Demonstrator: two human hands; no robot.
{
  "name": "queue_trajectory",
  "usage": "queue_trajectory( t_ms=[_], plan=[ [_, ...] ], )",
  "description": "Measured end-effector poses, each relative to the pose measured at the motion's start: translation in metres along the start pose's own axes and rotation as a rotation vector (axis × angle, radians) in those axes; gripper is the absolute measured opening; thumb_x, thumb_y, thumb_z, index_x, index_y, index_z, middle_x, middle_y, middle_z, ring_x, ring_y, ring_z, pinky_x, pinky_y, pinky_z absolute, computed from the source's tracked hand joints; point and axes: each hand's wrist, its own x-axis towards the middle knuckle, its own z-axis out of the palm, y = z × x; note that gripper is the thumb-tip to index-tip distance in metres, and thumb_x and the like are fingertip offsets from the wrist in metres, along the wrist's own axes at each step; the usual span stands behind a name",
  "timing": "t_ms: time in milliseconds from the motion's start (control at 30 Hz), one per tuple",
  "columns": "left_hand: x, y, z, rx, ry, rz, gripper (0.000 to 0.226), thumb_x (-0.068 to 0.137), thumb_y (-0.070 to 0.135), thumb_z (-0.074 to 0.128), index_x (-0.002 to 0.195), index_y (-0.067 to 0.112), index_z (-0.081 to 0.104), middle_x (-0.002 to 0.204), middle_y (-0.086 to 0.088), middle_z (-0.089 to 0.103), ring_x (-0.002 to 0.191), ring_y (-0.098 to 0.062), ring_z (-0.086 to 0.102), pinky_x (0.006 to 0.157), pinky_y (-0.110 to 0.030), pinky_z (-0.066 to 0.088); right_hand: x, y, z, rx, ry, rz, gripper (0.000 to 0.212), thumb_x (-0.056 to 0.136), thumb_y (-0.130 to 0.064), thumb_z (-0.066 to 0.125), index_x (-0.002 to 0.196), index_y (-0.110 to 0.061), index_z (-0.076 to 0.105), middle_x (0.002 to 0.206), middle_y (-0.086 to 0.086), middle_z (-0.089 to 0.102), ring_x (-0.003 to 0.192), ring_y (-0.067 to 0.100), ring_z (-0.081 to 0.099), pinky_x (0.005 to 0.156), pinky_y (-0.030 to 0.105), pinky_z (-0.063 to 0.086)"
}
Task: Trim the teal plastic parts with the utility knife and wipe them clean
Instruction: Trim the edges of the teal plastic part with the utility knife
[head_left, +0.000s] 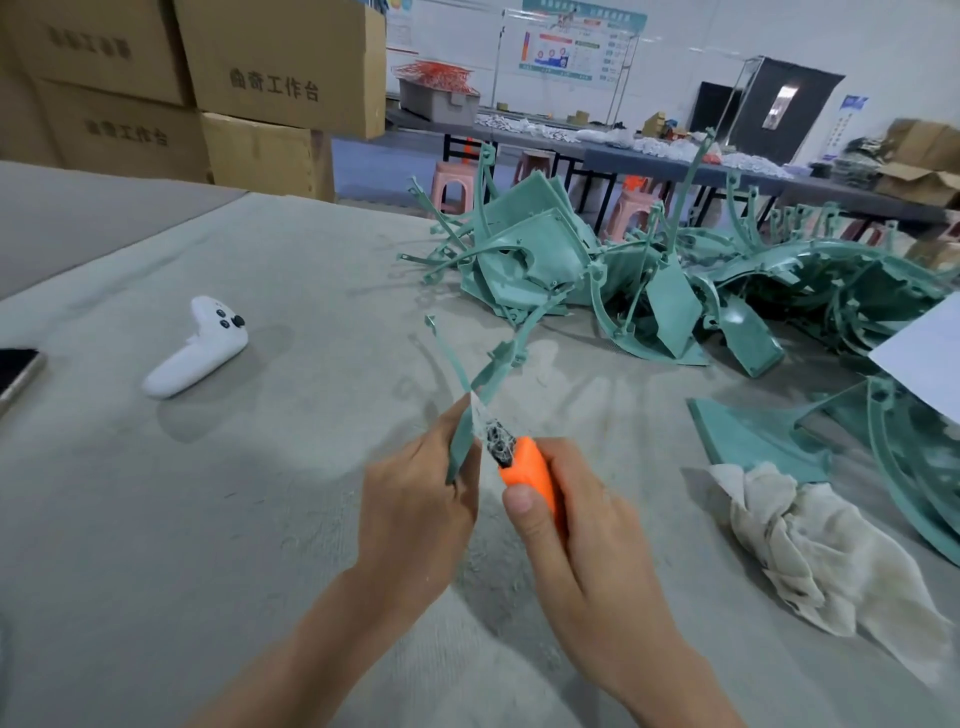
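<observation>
we are pinching a thin teal part (461, 447) in our left hand (415, 499), raised off the table for blade access, while our right hand (576, 525) is gripping the orange utility knife (530, 473), blade against its edge.

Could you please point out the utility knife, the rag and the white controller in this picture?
utility knife (530, 470), head view, on its orange handle.
rag (810, 556), head view, on its crumpled middle.
white controller (202, 353), head view, on the middle of its body.
</observation>
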Motion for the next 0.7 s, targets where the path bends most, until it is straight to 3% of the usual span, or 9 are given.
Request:
queue_trajectory(
  t_ms=[167,300,367,567,700],
  plan=[
    [0.000,-0.001,-0.003,0.006,-0.047,0.018,0.038,0.082,0.017,0.043,0.095,-0.003,0.073,0.051,-0.003,0.058,0.062,-0.018,0.052,0.055,-0.026,0.040,0.000,-0.001,-0.003,-0.020,-0.008,-0.035,0.031,0.097,-0.060,0.033,0.099,-0.033,0.048,0.064,-0.020,0.045,0.057,0.007,0.046,0.055,0.017,0.027],
    [0.000,-0.004,-0.002,0.002,-0.073,0.013,0.033,0.086,0.019,0.044,0.087,-0.001,0.070,0.052,0.012,0.036,0.062,-0.013,0.042,0.054,-0.015,0.030,0.001,-0.001,-0.003,-0.042,0.015,-0.033,0.029,0.097,-0.059,0.032,0.096,-0.034,0.047,0.063,-0.017,0.044,0.057,0.010,0.046,0.055,0.018,0.027],
    [-0.001,-0.005,-0.001,0.019,-0.094,0.028,0.032,0.090,0.019,0.045,0.093,0.001,0.070,0.057,0.015,0.031,0.061,-0.006,0.037,0.056,-0.011,0.029,0.002,0.001,-0.003,-0.039,0.038,-0.024,0.030,0.098,-0.057,0.033,0.095,-0.031,0.048,0.062,-0.016,0.043,0.055,0.010,0.045,0.054,0.017,0.027],
    [-0.003,-0.007,-0.002,0.050,-0.102,0.168,0.031,0.086,0.010,0.054,0.111,-0.003,0.069,0.061,-0.002,0.064,0.069,-0.011,0.047,0.060,-0.011,0.032,0.009,0.016,-0.008,-0.056,0.136,0.022,0.029,0.099,-0.059,0.034,0.088,-0.034,0.046,0.059,-0.010,0.043,0.050,0.010,0.042,0.049,0.019,0.027],
    [-0.004,-0.004,-0.001,0.019,-0.059,0.208,0.032,0.085,0.008,0.056,0.111,-0.006,0.067,0.063,-0.010,0.066,0.072,-0.014,0.046,0.067,0.005,0.025,0.012,0.024,-0.018,0.000,0.261,0.076,0.034,0.098,-0.060,0.034,0.085,-0.032,0.049,0.063,-0.002,0.046,0.047,0.007,0.039,0.044,0.022,0.029]
  ],
)
